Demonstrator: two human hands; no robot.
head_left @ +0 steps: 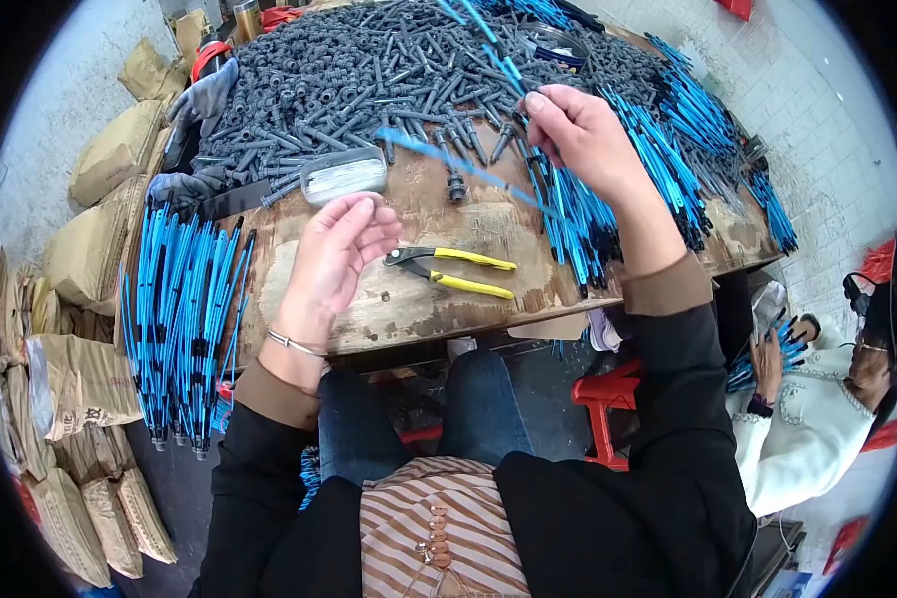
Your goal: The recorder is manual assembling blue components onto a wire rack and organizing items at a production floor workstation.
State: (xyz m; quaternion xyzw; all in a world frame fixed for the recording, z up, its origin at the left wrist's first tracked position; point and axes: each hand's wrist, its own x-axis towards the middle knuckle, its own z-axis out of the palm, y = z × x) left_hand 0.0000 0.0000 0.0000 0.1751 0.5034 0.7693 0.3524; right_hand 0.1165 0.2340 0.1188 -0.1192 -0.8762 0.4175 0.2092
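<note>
My right hand [578,130] is closed in a pinch on a thin blue strip with dark bands [505,68], raised over the table's far middle. My left hand [341,249] hangs above the near part of the table, thumb and forefinger pressed together and the other fingers loosely bent. Whatever that pinch holds is too small to make out. Between the hands slants another blue strip [458,164], smeared by motion; its support cannot be told. Just beyond my left hand sits a clear box of thin white pieces [344,177]. Pliers with yellow handles [473,285] lie to its right.
Dark grey ribbed plastic parts [319,75] are heaped across the back of the wooden table [369,317]. Bundles of blue strips lie at the left edge [174,319] and right [578,224]. Brown sacks [95,249] are stacked at left. Another person [807,429] sits at right, near a red stool [603,399].
</note>
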